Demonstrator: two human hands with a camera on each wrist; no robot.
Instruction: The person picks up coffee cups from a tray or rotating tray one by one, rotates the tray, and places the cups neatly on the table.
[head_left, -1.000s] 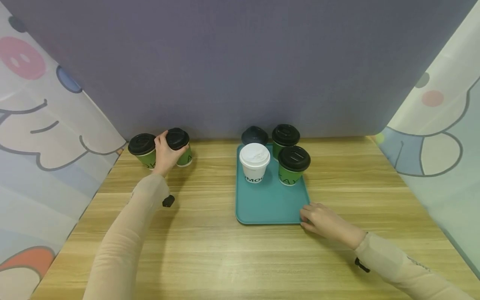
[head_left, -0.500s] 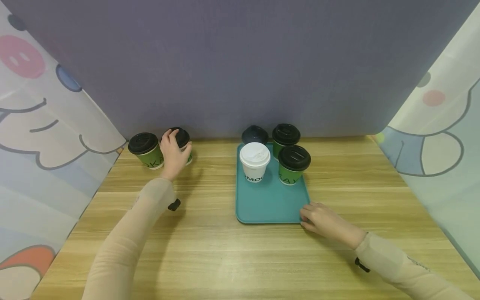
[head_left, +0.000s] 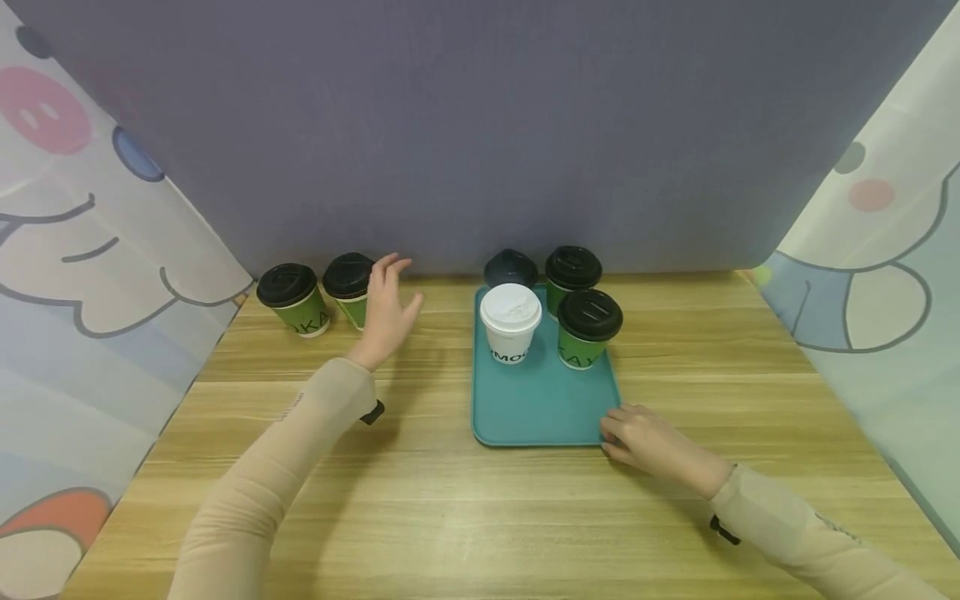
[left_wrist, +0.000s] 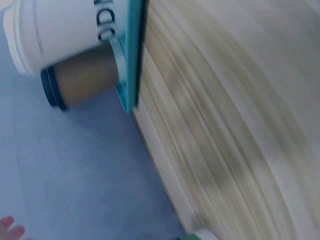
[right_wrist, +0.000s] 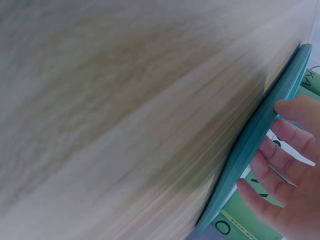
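My left hand [head_left: 386, 317] is raised over the table, fingers spread and nothing in them, just right of a green cup with a black lid [head_left: 348, 279]. A second green cup with a black lid [head_left: 296, 300] stands further left. With thumb and fingertips, my right hand [head_left: 648, 442] holds the near right corner of the teal tray [head_left: 536, 417]; the right wrist view shows the fingertips on its rim [right_wrist: 245, 145]. On the tray are a white cup [head_left: 510, 325] and two black-lidded green cups [head_left: 585, 333] [head_left: 572, 275]. Behind the white cup is a brown cup [left_wrist: 87, 75] with a dark lid.
The wooden table [head_left: 450, 525] backs onto a grey panel [head_left: 480, 133]. Cartoon-printed curtains [head_left: 97, 233] hang at both sides. Bare tabletop lies between the left cups and the tray.
My left hand has let go of the right-hand one of the two left cups and moved right, away from it. That cup stays standing. My right hand and the tray have not moved.
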